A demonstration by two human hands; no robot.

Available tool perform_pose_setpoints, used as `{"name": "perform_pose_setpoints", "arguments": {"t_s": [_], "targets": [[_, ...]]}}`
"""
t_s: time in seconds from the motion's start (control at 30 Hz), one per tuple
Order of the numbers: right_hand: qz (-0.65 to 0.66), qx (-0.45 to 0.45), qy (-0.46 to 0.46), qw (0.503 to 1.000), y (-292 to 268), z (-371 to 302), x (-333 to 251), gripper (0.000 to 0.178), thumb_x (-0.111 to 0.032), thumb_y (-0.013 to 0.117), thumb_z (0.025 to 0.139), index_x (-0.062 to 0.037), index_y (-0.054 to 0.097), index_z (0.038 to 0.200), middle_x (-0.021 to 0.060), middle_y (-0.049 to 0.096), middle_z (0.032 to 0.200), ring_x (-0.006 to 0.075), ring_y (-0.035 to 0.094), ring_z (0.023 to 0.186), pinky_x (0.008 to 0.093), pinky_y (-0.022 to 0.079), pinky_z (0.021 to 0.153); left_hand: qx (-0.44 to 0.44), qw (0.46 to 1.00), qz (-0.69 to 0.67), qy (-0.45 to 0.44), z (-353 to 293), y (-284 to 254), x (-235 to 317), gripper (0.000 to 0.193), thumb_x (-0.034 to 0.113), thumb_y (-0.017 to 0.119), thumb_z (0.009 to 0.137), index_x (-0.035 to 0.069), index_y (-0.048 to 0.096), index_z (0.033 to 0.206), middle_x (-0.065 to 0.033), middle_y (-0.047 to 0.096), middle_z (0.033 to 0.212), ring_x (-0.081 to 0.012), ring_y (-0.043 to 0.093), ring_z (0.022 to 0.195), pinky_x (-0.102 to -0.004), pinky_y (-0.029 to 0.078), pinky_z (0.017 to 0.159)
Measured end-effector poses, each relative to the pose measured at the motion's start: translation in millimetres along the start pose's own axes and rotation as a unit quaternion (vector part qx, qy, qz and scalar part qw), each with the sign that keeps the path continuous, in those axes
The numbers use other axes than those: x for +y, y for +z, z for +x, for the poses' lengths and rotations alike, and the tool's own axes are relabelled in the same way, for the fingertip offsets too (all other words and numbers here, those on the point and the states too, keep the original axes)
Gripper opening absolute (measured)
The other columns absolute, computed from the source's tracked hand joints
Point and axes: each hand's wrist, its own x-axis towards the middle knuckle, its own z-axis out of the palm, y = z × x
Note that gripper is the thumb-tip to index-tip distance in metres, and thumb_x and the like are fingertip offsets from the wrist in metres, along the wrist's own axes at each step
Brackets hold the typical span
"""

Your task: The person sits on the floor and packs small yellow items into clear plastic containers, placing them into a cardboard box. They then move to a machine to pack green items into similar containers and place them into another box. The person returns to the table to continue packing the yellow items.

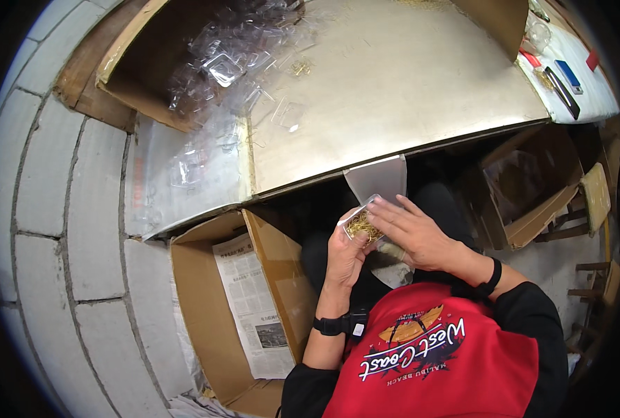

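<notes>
Left hand (347, 256) grips clear box (362, 209) under right hand (413, 235)
Golden pieces (359, 225) inside; right fingers outstretched, grip unclear; best held level.

Shiny gold metal is seen in the thin pieces (361, 225), smooth, shiny clear plastic in the box (374, 200) around them and the far-left cases (223, 69), and dull paper in the near-left newspaper (250, 299).

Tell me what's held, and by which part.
A clear box of gold bits: the left hand holds its left side; the right hand lies over its right side.
</notes>
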Motion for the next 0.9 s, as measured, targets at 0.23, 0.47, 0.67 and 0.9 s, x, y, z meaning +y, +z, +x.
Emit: {"name": "perform_pose_setpoints", "arguments": {"t_s": [0.23, 0.47, 0.67, 0.9], "targets": [[0.075, 0.168, 0.064, 0.981, -13.2, 9.1, 16.1, 0.041, 0.001, 0.061, 0.075, -0.0002, 0.052, 0.115, 0.0166, 0.054, 0.118, 0.0335, 0.054, 0.107, 0.0371, 0.047, 0.087, 0.089, 0.995, 0.023, 0.034, 6.7, 1.1, 53.4, 0.046, 0.040, 0.032, 0.097, 0.001, 0.048, 0.116, -0.0137, 0.057, 0.108, -0.0215, 0.062, 0.090, -0.0319, 0.058, 0.060], [0.087, 0.156, 0.086, 0.980, -6.2, 9.5, 22.8, 0.042, 0.008, 0.058, 0.074, -0.0014, 0.052, 0.115, 0.0179, 0.054, 0.118, 0.0345, 0.055, 0.106, 0.0361, 0.047, 0.087, 0.206, 0.961, 0.080, 0.167, -25.6, -66.9, 168.7, 0.045, 0.039, 0.032, 0.096, 0.002, 0.050, 0.113, -0.0120, 0.062, 0.102, -0.0205, 0.064, 0.084, -0.0275, 0.055, 0.053], [0.104, 0.145, 0.128, 0.976, -0.6, 13.4, 33.7, 0.042, 0.012, 0.051, 0.078, -0.0005, 0.052, 0.117, 0.0157, 0.053, 0.120, 0.0263, 0.058, 0.101, 0.0315, 0.048, 0.083, 0.443, 0.861, 0.157, 0.194, -76.5, -184.3, 192.3, 0.033, 0.031, 0.047, 0.090, 0.005, 0.058, 0.107, -0.0077, 0.063, 0.094, -0.0164, 0.060, 0.080, -0.0302, 0.049, 0.062], [0.032, 0.086, 0.146, 0.985, 8.6, 43.8, 24.2, 0.042, 0.011, 0.047, 0.082, -0.0015, 0.048, 0.123, 0.0155, 0.050, 0.124, 0.0263, 0.053, 0.108, 0.0308, 0.045, 0.086, 0.512, 0.852, 0.077, 0.082, -46.7, -323.9, 98.5, 0.022, 0.009, 0.054, 0.085, 0.003, 0.059, 0.106, -0.0058, 0.062, 0.082, -0.0154, 0.057, 0.065, -0.0262, 0.046, 0.052]]}}
